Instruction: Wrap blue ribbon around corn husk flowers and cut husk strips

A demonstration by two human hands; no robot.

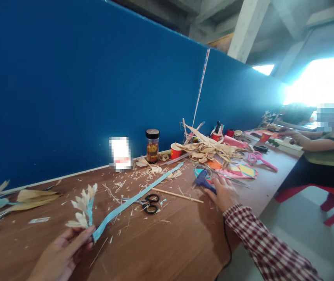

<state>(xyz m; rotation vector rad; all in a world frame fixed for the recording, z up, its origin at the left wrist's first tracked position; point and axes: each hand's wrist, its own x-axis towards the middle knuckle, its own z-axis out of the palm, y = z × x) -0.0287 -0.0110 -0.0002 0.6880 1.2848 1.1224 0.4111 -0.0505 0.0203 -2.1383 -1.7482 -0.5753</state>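
My left hand (pixel 63 251) is at the near left, fingers pinched on the stem of a small flower of pale husk petals (pixel 83 207). A long light-blue ribbon (pixel 137 195) runs from that stem across the wooden table (pixel 181 242) toward the back. My right hand (pixel 223 193), in a red-checked sleeve, reaches to the right and is closed on the handle of a blue glue gun (pixel 203 180). Its black cord (pixel 227 242) hangs over the table edge.
Black-handled scissors (pixel 149 203) and a thin wooden stick (pixel 177 195) lie between my hands. A dark jar (pixel 152 146), a red cup (pixel 175 150) and a heap of dry husks (pixel 207 150) stand by the blue partition. More husk flowers (pixel 6 199) lie far left. Another person (pixel 321 152) sits at the right.
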